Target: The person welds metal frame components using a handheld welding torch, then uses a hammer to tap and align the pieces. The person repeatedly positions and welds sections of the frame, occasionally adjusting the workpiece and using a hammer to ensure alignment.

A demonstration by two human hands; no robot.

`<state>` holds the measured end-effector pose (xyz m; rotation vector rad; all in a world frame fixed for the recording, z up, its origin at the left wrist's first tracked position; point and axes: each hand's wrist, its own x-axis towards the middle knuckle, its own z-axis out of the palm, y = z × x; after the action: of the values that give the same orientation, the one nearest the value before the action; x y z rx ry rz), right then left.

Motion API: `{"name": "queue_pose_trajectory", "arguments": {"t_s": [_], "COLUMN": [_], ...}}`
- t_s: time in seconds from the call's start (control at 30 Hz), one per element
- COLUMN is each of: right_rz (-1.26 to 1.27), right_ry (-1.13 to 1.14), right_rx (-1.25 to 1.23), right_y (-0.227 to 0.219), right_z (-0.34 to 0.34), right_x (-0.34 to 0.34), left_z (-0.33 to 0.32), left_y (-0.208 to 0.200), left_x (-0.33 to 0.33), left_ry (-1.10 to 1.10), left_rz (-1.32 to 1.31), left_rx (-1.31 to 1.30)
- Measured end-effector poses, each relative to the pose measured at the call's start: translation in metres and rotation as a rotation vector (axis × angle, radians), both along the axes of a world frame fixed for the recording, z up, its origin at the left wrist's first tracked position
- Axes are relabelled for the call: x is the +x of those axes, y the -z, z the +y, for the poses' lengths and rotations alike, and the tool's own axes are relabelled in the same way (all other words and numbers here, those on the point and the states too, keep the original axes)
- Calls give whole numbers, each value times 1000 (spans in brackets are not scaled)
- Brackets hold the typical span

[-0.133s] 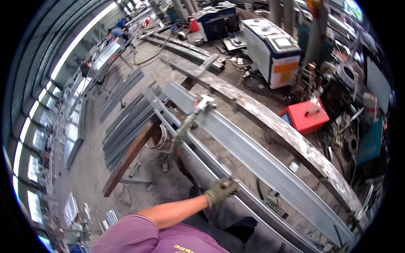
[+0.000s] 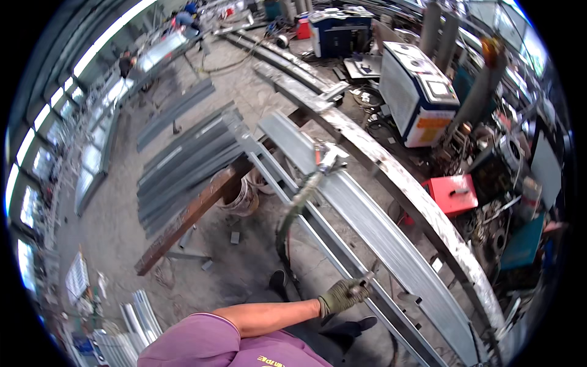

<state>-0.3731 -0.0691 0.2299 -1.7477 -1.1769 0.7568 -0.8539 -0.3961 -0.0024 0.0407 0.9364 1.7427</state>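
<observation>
My right hand [image 2: 342, 295], in a dark green work glove, reaches out from a purple sleeve and is closed on a small metal piece [image 2: 365, 281] at the edge of a narrow steel rail [image 2: 318, 241]. Beside the rail lies a long curved grey steel channel [image 2: 373, 223]. A hand tool [image 2: 327, 156] rests on the channel farther away, and its dark hose [image 2: 293, 208] curves back toward my feet. My left hand is out of the picture. My dark shoes [image 2: 278, 281] stand on the concrete below the rail.
A rusty beam [image 2: 189, 214] crosses under the rails beside a bucket [image 2: 241, 197]. Grey channels [image 2: 183, 156] are stacked at the left. At the right stand a white machine [image 2: 419, 92], a red box [image 2: 454, 193] and a long curved plate [image 2: 422, 211]. People [image 2: 125, 61] work far off.
My right hand has shifted slightly down and to the right along the rail, still closed. The tool and hose lie as before.
</observation>
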Motion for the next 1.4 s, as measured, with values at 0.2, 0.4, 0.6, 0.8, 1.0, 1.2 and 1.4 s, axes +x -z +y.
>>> {"name": "queue_pose_trajectory", "arguments": {"t_s": [0.2,0.4,0.6,0.8,1.0,1.2,1.4], "right_rz": [3,-68,17,14,-352,-548,-391], "right_ry": [-841,-1317,-1589,-1597,-1748,-1745,-1674], "right_rx": [-291,-381,-200,-282,11,91,-60], "right_y": [-29,-24,71,109,105,93,93], "right_z": [-132,-277,-311,-307,-313,-330,-329], "right_x": [-305,-622,-757,-788,-784,-796,-795], "left_z": [-108,-298,-409,-445,-402,-340,-310], "left_y": [-41,-42,-102,-74,-75,-109,-137], "left_x": [-84,-185,-229,-245,-291,-320,-339], "left_ry": [-215,-627,-1070,-1278,-1130,-949,-1014], "left_rz": [111,482,217,87,155,301,389], "left_rx": [228,-507,-755,-775,-872,-890,-881]}}
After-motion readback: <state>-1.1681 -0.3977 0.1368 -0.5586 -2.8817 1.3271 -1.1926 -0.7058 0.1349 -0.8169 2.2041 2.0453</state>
